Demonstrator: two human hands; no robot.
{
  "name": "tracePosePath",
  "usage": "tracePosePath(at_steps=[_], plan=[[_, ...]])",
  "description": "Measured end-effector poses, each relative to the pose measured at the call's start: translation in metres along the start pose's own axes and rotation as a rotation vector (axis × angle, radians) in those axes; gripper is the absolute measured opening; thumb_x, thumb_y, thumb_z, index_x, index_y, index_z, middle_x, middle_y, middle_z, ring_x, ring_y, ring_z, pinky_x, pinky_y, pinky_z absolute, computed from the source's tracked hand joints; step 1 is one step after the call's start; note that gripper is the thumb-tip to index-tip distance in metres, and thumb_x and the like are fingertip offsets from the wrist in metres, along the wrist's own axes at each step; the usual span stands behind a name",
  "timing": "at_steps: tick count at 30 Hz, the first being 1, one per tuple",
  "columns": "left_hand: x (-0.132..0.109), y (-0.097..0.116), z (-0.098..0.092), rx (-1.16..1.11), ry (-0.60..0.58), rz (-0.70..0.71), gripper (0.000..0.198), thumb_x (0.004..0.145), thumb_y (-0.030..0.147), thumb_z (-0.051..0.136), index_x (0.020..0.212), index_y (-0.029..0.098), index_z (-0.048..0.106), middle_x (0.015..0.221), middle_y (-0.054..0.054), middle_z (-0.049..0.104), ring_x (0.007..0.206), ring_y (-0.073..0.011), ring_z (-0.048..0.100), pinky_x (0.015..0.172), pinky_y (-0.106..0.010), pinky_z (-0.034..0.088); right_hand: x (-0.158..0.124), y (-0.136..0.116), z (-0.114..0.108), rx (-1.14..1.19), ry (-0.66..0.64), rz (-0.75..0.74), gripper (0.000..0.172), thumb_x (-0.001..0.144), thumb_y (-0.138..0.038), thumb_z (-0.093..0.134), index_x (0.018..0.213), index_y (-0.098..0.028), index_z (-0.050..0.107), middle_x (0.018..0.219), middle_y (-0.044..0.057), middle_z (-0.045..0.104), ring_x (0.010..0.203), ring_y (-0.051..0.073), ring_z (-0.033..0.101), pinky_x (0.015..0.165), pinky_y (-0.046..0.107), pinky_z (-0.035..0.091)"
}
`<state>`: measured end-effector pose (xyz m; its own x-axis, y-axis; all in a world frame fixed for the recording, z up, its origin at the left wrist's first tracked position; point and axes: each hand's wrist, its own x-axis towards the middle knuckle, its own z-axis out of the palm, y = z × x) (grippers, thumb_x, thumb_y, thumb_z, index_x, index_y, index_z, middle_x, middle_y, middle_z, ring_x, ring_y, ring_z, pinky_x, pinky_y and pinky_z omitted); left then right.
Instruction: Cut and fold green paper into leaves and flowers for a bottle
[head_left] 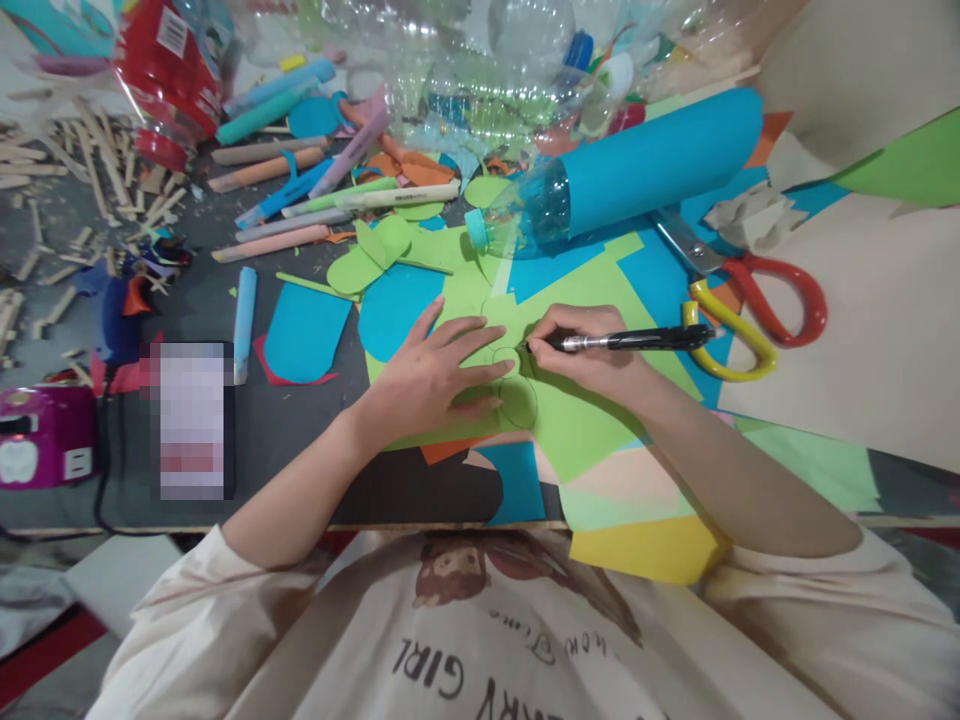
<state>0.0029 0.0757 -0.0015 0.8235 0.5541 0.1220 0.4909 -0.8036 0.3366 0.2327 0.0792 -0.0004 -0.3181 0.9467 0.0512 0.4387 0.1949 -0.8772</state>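
Note:
My right hand [581, 345] grips a black pen [637, 339], its tip down on a sheet of light green paper [600, 420]. Flat on the same sheet lies my left hand [442, 375], fingers spread toward the pen tip. Thin drawn oval outlines [519, 402] show on the paper beside those fingertips. A small pale green round piece [507, 361] seems to be under the left fingertips. Just beyond the left hand are a blue paper piece [394, 310] and a cut green petal-shaped piece [367, 262].
Red-and-yellow-handled scissors [780, 300] lie at right, near a bottle wrapped in blue paper [660, 165]. Several markers [300, 180] and clear bottles [495, 60] fill the back. A phone [193, 420], a blue glue gun [116, 310] and wooden sticks [97, 150] are at left.

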Motion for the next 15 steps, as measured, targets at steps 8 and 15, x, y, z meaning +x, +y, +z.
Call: tracePosePath(at_steps=[8,15], plan=[[0.0010,0.0008,-0.0017,0.011,-0.011,0.003,0.031,0.095,0.038,0.056,0.123,0.027,0.067,0.141,-0.011,0.060,0.132,-0.0306,0.052,0.116,-0.065,0.028,0.0006,0.0034,0.0005,-0.009,0.087,0.002,0.014,0.072,-0.024,0.057,0.060,-0.022,0.051,0.059,-0.001,0.059,0.054,0.013,0.048,0.052,0.027,0.035],[0.0013,0.0014,-0.0019,0.022,-0.017,-0.006,0.032,0.093,0.036,0.060,0.124,0.029,0.065,0.141,-0.009,0.061,0.132,-0.0300,0.052,0.116,-0.065,0.029,0.0008,-0.0003,0.0001,0.003,0.030,-0.002,0.014,0.071,-0.021,0.057,0.059,-0.023,0.051,0.056,-0.001,0.059,0.052,0.013,0.048,0.051,0.027,0.037]])
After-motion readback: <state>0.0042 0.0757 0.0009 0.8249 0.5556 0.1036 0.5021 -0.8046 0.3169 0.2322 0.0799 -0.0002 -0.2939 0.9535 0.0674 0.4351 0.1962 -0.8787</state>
